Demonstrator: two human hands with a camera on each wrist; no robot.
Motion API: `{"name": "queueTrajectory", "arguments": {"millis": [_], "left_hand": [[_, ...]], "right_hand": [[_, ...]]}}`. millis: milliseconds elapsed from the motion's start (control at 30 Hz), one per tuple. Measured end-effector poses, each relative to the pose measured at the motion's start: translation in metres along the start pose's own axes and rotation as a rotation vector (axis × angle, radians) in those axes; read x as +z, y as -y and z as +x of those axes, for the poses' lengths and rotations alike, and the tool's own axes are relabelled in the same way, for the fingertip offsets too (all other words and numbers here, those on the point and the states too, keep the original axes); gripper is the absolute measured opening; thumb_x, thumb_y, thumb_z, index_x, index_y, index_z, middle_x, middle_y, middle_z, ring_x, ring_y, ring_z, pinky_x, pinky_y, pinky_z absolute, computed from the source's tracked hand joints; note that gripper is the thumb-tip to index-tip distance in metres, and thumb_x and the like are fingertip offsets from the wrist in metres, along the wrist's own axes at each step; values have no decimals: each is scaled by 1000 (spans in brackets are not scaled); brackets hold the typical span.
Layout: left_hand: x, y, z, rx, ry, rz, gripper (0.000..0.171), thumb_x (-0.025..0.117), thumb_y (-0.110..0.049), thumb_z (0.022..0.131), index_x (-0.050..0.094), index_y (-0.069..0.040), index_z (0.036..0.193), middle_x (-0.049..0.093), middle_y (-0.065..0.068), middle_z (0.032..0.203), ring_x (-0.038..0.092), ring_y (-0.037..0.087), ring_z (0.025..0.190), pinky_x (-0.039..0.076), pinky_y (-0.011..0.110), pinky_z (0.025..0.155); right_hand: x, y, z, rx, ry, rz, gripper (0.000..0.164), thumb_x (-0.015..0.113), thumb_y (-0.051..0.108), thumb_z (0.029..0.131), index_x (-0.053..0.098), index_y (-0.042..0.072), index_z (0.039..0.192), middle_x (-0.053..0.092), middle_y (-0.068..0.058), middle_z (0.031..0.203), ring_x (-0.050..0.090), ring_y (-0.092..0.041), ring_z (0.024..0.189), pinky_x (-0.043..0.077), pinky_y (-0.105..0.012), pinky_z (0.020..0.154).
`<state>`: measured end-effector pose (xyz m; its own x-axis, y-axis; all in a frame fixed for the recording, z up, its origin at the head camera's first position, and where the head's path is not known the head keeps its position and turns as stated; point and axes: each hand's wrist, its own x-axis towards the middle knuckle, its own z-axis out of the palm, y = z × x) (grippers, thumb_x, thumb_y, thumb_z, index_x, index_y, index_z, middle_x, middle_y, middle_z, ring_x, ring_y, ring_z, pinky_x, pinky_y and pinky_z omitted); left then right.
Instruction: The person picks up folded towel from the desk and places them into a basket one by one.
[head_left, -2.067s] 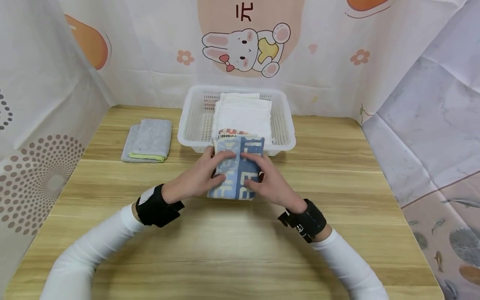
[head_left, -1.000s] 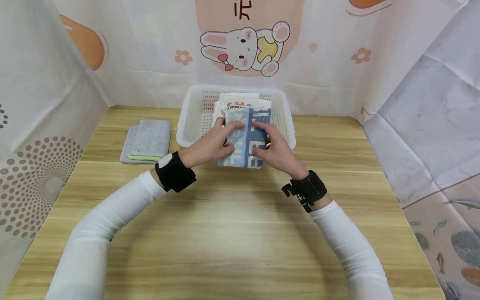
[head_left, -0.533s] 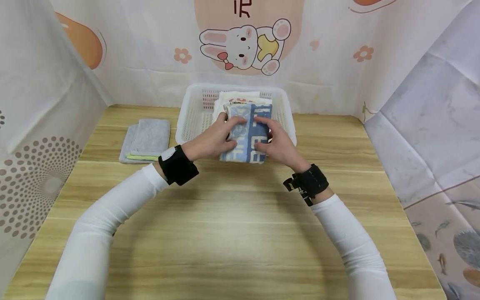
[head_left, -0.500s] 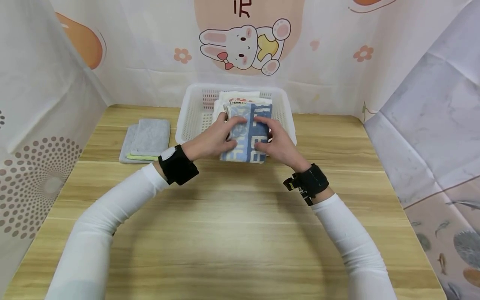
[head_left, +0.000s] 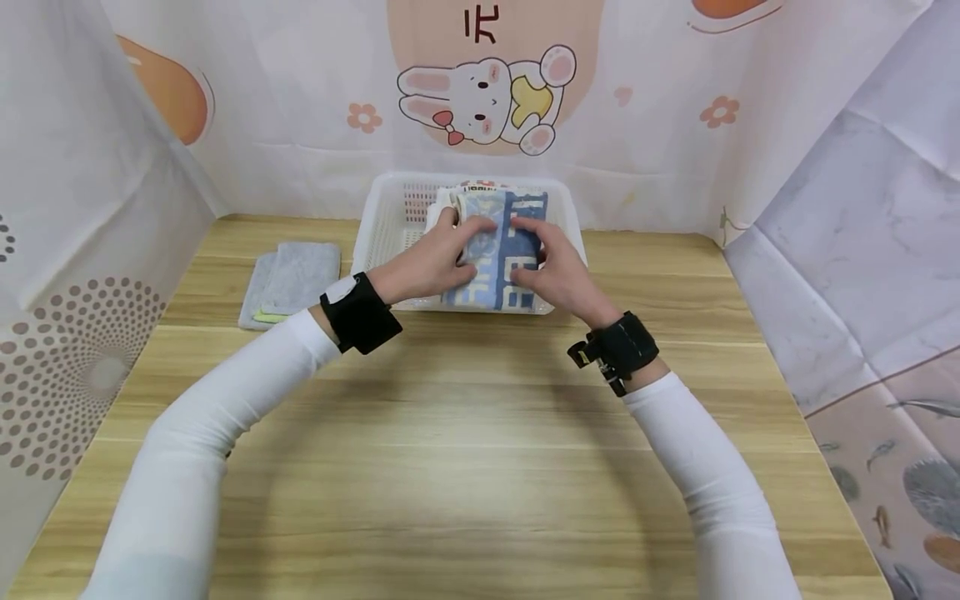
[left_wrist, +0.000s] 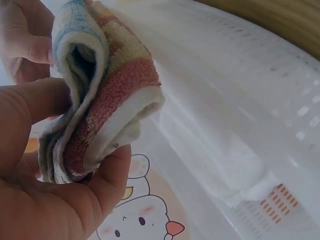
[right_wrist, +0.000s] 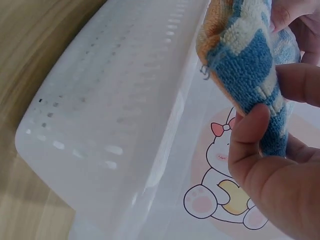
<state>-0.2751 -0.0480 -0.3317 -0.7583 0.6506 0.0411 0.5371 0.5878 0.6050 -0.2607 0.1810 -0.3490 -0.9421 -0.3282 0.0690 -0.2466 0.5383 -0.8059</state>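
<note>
Both hands hold a folded blue-and-cream patterned towel (head_left: 501, 250) over the white plastic basket (head_left: 382, 233). My left hand (head_left: 435, 258) grips its left edge, fingers curled beneath and thumb on top. The right edge is pinched by my right hand (head_left: 562, 271) in the same way. In the left wrist view, a pink-and-cream layer (left_wrist: 127, 77) with a white hem lies against the blue one within the same grip. A white folded cloth (left_wrist: 215, 145) lies in the basket, mostly hidden by the towel in the head view.
Left of the basket, a folded grey towel (head_left: 303, 275) with a yellow-green edge lies on the wooden table (head_left: 450, 467). A curtain (head_left: 300, 92) with a cartoon rabbit hangs directly behind the basket.
Both hands have carried the blue patterned towel forward, from in front of the basket to over it. It now covers most of the white cloth in the head view.
</note>
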Motion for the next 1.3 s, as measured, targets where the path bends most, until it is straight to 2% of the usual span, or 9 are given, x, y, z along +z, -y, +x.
{"name": "queueTrajectory", "arguments": {"millis": [233,467,733,1133,1300], "left_hand": [[-4,3,10,-18,-17,10,57,55,-5,97,36,-12,150,31,25,128,44,26,81,37,35,74],[-7,7,15,-66,-5,-9,58,56,-6,97,34,-14,151,29,26,132,44,26,80,38,34,72],[-11,13,23,-80,-7,-10,59,56,-6,97,34,-15,151,27,28,137,46,27,83,40,35,73],[-16,19,40,-136,6,26,61,58,-5,94,35,-13,150,22,33,147,45,34,112,44,42,93],[-14,24,47,-159,41,28,61,56,-5,96,33,-14,151,20,33,147,50,34,105,46,39,82]], "right_hand": [[-3,3,10,-16,0,-12,73,68,-5,86,37,7,152,31,-20,151,46,-32,119,51,-43,91],[-3,2,21,-42,-2,-78,72,69,-2,86,39,5,151,32,-22,151,41,-31,122,44,-44,98],[-3,0,34,-39,-6,-109,71,69,-1,85,40,3,150,34,-23,150,41,-32,126,40,-45,105],[-7,0,51,3,11,-182,69,68,4,87,39,3,150,37,-23,150,37,-34,134,34,-45,110],[-7,-3,57,28,50,-172,69,67,3,88,37,2,150,35,-21,153,38,-33,137,34,-44,113]]}}
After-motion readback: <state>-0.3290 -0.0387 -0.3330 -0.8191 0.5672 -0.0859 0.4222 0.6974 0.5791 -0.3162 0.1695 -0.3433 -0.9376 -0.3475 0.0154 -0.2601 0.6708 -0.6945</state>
